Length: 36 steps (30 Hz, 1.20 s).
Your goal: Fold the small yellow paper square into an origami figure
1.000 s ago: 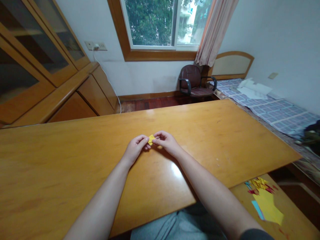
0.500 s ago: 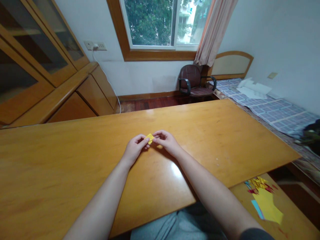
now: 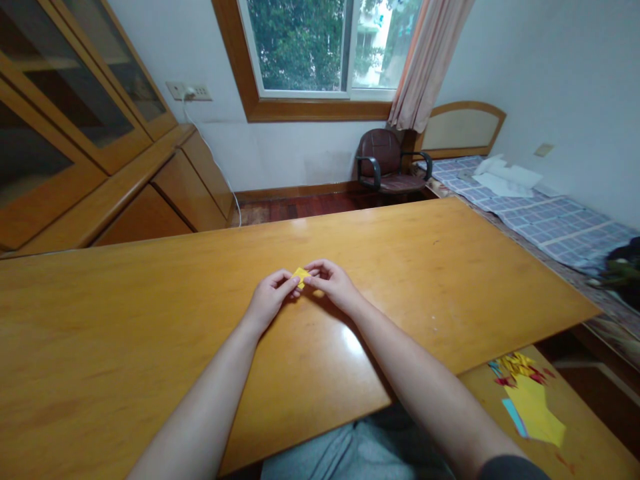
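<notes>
A small folded piece of yellow paper [image 3: 301,275] is held between both hands, just above the wooden table [image 3: 150,320]. My left hand [image 3: 270,298] pinches its left side, thumb on top. From the right, my right hand [image 3: 333,283] grips the other side between thumb and fingers. The fingertips of the two hands are close together and cover parts of the paper's edges. Its fold lines are too small to make out clearly.
A lower surface at right holds yellow paper sheets [image 3: 535,413], a light blue strip [image 3: 515,418] and a pile of small yellow and red folded pieces [image 3: 517,365]. Beyond the table stand a brown armchair [image 3: 383,160], a bed [image 3: 545,213] and a wooden cabinet [image 3: 145,213].
The thumbs and the yellow paper have shifted very slightly. Both hands keep their pinch on it, and everything else stays in place.
</notes>
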### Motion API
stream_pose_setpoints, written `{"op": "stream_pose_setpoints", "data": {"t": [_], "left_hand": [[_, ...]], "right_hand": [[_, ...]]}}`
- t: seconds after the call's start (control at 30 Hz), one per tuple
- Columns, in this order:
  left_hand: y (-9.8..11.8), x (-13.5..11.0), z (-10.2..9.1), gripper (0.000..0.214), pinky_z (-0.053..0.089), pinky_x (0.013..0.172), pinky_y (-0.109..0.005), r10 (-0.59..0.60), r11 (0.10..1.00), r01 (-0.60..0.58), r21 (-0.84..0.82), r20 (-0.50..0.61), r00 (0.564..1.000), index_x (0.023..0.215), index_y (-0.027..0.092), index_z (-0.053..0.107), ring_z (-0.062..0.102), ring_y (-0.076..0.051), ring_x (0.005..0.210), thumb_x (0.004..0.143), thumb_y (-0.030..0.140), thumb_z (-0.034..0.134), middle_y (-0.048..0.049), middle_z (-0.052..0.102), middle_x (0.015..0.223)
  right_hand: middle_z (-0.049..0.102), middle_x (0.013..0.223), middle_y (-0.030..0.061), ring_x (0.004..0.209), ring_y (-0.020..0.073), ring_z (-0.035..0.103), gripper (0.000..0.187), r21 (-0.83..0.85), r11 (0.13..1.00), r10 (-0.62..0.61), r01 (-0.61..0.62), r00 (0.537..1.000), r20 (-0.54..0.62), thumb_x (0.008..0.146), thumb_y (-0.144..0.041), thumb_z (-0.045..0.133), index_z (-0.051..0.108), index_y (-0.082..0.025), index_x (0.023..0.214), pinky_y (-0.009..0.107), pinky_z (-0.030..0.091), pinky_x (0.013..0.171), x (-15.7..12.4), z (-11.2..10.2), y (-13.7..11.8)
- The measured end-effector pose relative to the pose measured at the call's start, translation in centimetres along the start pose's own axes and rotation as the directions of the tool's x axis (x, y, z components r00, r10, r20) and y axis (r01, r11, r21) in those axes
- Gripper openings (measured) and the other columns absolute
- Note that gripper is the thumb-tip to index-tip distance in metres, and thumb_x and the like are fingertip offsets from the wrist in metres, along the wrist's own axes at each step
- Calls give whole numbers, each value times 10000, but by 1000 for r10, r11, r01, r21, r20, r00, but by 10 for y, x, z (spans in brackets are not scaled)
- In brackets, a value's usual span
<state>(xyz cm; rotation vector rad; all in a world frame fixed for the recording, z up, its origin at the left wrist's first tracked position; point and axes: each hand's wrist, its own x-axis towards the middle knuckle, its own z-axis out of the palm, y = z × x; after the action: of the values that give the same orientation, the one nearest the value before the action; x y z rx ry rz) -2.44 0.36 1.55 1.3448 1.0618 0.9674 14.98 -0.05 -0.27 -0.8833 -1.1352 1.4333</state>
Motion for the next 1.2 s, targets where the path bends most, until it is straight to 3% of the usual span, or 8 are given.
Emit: {"op": "stream_pose_setpoints", "data": {"t": [0.33, 0.77, 1.2], "left_hand": [[2, 0, -2, 310, 438, 565, -235, -62, 998, 64, -27, 61, 996, 694, 147, 637, 561, -125, 557, 707, 447, 719, -21, 648, 619], [1, 0, -1, 315, 448, 617, -243, -25, 1000, 25, 5, 16, 1000, 718, 145, 644, 574, -130, 595, 729, 453, 705, -15, 650, 642], [-3, 1, -2, 301, 455, 628, -252, -22, 998, 18, 57, 77, 997, 762, 134, 674, 587, -141, 615, 754, 435, 677, -31, 669, 664]], "right_hand": [[641, 705, -26, 661, 112, 600, 317, 74, 997, 0, 0, 1000, -5, 706, -336, 767, 626, -182, 945, 264, 481, 681, -3, 1, -6], [630, 742, -29, 673, 103, 587, 368, 48, 999, 10, -10, 1000, 16, 713, -328, 765, 602, -191, 1013, 244, 465, 674, -2, 1, -6], [607, 666, -46, 635, 107, 575, 286, 46, 998, -43, 43, 999, 1, 739, -305, 714, 608, -189, 978, 256, 460, 663, -2, 0, -5]]}}
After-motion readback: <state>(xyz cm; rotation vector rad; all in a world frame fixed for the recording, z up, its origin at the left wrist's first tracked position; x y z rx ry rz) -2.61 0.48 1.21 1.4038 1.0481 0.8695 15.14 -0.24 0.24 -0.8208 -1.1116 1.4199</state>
